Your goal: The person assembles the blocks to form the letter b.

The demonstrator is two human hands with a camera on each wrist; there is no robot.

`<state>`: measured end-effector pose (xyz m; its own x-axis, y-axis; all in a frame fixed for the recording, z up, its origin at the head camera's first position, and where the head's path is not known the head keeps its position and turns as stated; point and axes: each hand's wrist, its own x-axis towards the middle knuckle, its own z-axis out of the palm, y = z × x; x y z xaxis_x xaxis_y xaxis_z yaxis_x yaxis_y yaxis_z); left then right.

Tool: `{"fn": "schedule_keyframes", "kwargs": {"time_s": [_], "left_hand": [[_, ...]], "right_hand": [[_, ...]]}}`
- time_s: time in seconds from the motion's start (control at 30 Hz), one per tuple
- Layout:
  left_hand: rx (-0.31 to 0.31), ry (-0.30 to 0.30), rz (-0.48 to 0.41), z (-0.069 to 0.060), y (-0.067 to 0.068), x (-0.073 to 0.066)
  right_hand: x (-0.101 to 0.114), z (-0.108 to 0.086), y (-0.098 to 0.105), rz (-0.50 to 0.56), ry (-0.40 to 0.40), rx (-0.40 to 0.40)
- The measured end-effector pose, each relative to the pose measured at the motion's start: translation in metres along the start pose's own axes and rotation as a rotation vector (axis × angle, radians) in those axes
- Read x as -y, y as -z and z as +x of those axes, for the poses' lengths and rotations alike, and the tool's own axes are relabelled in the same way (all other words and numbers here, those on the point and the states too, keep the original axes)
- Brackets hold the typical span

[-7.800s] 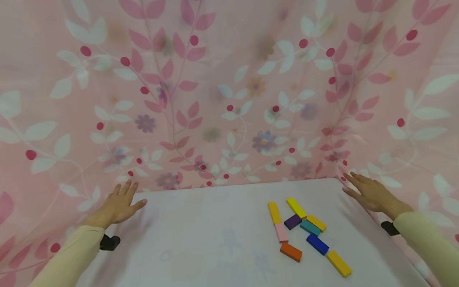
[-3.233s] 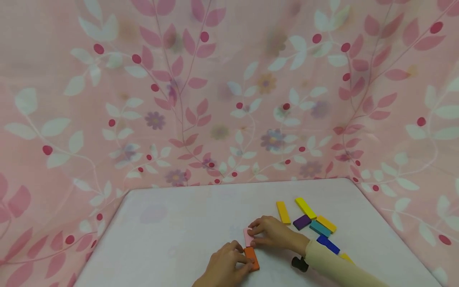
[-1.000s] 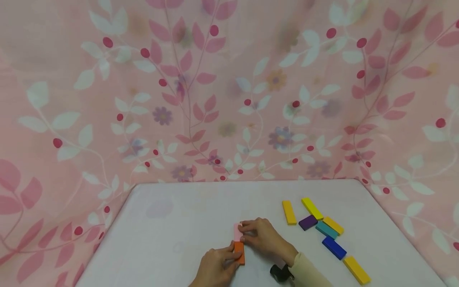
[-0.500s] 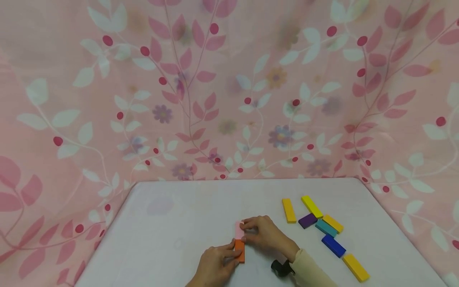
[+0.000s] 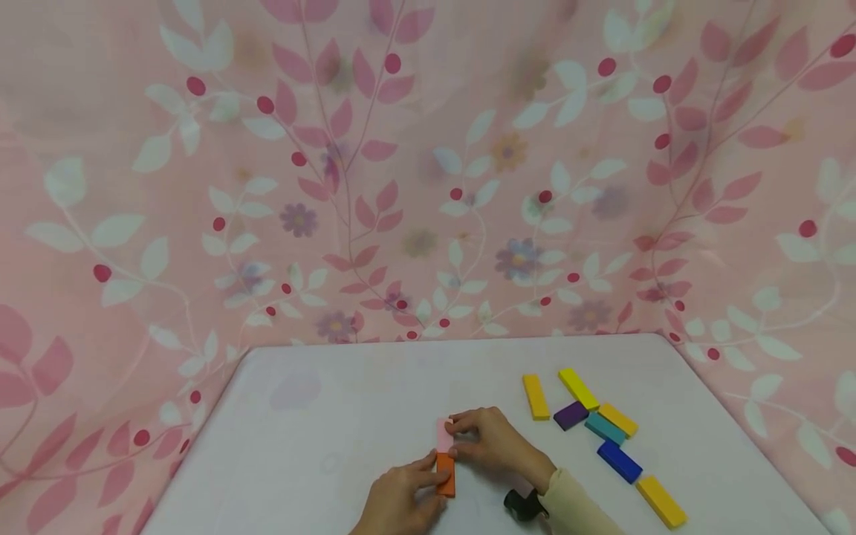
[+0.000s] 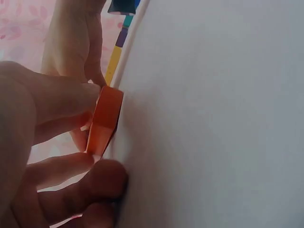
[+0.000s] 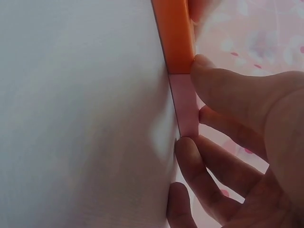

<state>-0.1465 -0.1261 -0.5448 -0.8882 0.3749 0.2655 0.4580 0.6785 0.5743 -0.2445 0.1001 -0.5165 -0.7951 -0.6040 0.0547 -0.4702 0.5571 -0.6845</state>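
In the head view a pink block and an orange block lie flat on the table, end to end in a line, the pink one farther away. My left hand pinches the orange block between thumb and fingers. My right hand grips the pink block from the right, its thumb at the seam. The right wrist view shows the two ends meeting with no visible gap. Part of each block's top is hidden by fingers.
To the right on the white table lie more blocks: amber, bright yellow, purple, orange-yellow, teal, blue and yellow. A pink floral curtain hangs behind.
Both hands came in from the table's sides. The pink and orange blocks moved left from the group and now lie end to end. Over the last second the hands have hardly moved.
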Motion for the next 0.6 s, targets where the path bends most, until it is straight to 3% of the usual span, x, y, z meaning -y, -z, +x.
{"fn": "schedule_keyframes", "kwargs": {"time_s": [0.23, 0.6], "left_hand": [[-0.113, -0.027, 0.093, 0.003, -0.005, -0.008], [-0.053, 0.041, 0.148, 0.008, -0.014, -0.007]], "right_hand": [[-0.001, 0.0, -0.001, -0.02, 0.047, -0.017], [-0.002, 0.0, -0.002, -0.03, 0.044, -0.014]]}}
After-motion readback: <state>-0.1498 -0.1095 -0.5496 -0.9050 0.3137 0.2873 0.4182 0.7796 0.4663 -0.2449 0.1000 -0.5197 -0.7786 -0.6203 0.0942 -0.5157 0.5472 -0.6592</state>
